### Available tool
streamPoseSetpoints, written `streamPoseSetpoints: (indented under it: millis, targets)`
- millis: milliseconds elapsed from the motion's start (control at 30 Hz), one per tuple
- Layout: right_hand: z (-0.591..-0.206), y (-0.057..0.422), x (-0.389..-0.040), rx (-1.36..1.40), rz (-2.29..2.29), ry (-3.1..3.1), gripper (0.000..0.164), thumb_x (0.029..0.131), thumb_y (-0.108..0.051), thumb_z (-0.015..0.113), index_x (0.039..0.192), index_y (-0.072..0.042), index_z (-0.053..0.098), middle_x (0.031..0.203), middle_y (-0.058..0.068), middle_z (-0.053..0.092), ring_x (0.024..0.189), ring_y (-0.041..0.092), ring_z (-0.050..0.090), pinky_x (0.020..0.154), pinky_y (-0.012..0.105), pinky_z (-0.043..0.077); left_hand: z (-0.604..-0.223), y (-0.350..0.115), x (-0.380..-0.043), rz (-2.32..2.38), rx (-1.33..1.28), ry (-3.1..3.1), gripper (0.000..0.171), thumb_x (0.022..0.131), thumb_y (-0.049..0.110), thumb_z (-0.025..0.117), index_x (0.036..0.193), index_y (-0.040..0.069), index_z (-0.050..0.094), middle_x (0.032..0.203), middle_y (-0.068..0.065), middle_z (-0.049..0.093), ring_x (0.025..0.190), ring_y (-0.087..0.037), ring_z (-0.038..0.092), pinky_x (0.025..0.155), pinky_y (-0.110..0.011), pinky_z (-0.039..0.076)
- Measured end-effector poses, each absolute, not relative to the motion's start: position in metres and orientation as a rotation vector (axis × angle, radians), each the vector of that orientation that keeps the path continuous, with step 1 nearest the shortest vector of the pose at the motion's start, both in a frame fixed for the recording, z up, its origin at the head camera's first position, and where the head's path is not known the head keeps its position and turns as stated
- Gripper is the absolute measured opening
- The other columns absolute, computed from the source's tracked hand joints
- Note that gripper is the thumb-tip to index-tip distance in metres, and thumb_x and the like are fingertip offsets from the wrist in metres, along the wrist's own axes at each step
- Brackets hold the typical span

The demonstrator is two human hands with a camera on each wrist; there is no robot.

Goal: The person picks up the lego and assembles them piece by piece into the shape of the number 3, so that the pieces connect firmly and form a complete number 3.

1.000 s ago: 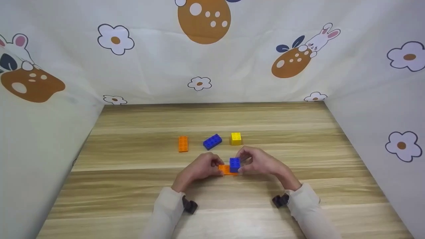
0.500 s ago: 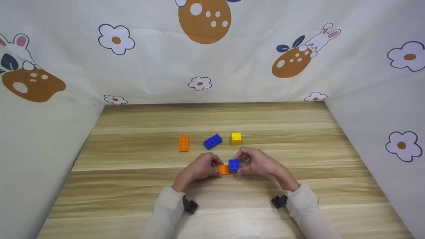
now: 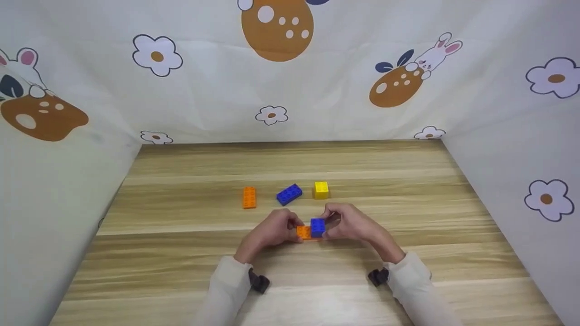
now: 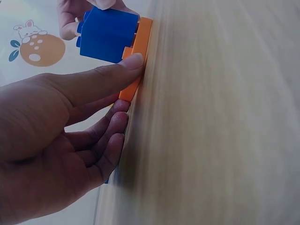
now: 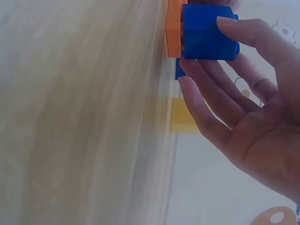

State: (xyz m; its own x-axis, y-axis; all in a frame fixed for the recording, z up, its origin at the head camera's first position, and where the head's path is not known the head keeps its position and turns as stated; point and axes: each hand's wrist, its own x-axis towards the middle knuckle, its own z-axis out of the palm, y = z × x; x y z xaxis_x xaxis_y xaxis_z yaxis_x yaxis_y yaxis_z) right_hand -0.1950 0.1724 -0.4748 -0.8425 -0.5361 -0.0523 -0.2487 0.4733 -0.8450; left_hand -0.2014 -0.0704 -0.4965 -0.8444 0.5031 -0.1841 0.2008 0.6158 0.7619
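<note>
My left hand pinches a flat orange building block by its left end, thumb along the near side. A taller square blue block is held by my right hand, with the thumb on one face and fingers on the opposite one. In the left wrist view this blue block sits over the far part of the orange block, slightly tilted against it. From the right wrist, orange studs show in a narrow gap under the blue block.
Beyond the hands, on the wooden table, lie a flat orange block, a flat blue block and a yellow cube-shaped block. Patterned cloth walls the table at the back and sides.
The right hand has shifted the square blue block slightly left and lower over the orange block. The left hand keeps its grip almost in place, and the other blocks lie as before.
</note>
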Motion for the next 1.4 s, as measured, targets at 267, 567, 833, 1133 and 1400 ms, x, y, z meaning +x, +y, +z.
streamPoseSetpoints:
  millis: [267,567,833,1133,1400]
  targets:
    - [-0.475,0.171,-0.196,-0.634,-1.29,2.429,0.028,0.07,-0.001,0.083,0.091,-0.002,0.064,0.107,0.016,0.075,0.096,0.028,0.07,0.087,0.039,0.059,-0.495,-0.069,-0.2,1.098,0.548,2.466,0.032,0.08,0.015,0.085,0.109,0.005,0.075,0.094,-0.004,0.071,0.078,-0.014,0.056,0.075,-0.029,0.051]
    - [-0.473,0.169,-0.195,-0.611,-1.279,2.447,0.027,0.069,-0.001,0.085,0.09,-0.006,0.069,0.104,0.014,0.075,0.093,0.027,0.069,0.084,0.034,0.058,-0.494,-0.069,-0.2,1.099,0.561,2.478,0.031,0.079,0.014,0.085,0.107,0.004,0.075,0.094,-0.006,0.072,0.078,-0.014,0.056,0.076,-0.028,0.051]
    - [-0.477,0.17,-0.196,-0.599,-1.284,2.416,0.031,0.072,0.0,0.084,0.096,-0.004,0.065,0.109,0.016,0.073,0.097,0.026,0.07,0.089,0.039,0.059,-0.496,-0.069,-0.2,1.088,0.582,2.476,0.032,0.079,0.014,0.085,0.108,0.003,0.075,0.093,-0.005,0.071,0.077,-0.013,0.055,0.075,-0.028,0.051]
    - [-0.478,0.174,-0.2,-0.587,-1.305,2.296,0.038,0.079,-0.004,0.082,0.11,-0.005,0.061,0.117,0.017,0.066,0.111,0.031,0.066,0.101,0.048,0.053,-0.495,-0.07,-0.201,1.1,0.568,2.448,0.031,0.08,0.013,0.084,0.108,0.004,0.073,0.096,-0.005,0.07,0.081,-0.015,0.056,0.08,-0.032,0.053]
    - [-0.487,0.181,-0.207,-0.512,-1.385,2.128,0.043,0.081,-0.008,0.081,0.12,-0.004,0.062,0.126,0.018,0.065,0.122,0.034,0.061,0.108,0.047,0.048,-0.498,-0.071,-0.202,1.121,0.561,2.444,0.031,0.08,0.015,0.085,0.107,0.005,0.073,0.092,-0.003,0.068,0.079,-0.014,0.055,0.075,-0.028,0.05]
